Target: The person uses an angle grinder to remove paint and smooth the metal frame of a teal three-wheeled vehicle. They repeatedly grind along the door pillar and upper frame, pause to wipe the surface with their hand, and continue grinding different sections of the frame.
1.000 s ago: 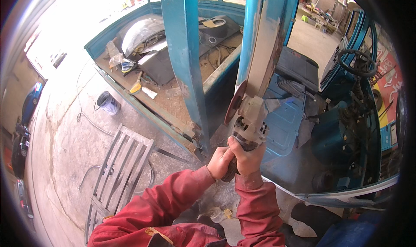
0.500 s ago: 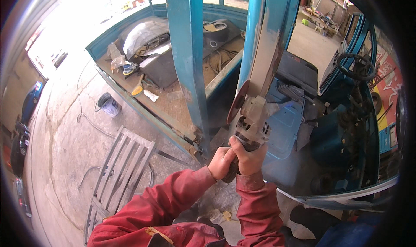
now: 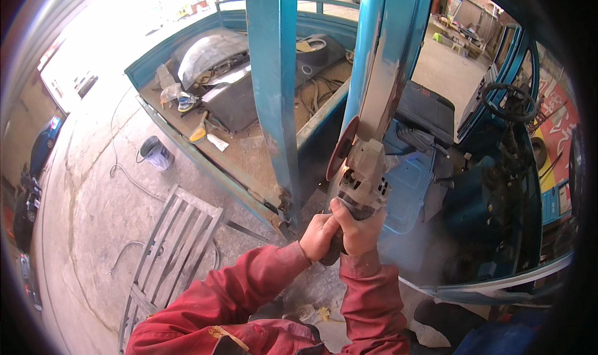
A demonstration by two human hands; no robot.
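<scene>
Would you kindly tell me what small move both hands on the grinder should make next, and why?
I would probably ease the grinder slightly up the pillar: left hand and right hand both grip it, sparks show beside its reddish disc, and patchy paint lies above.

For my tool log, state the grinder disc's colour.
The disc is reddish-brown, best seen in head view.
</scene>
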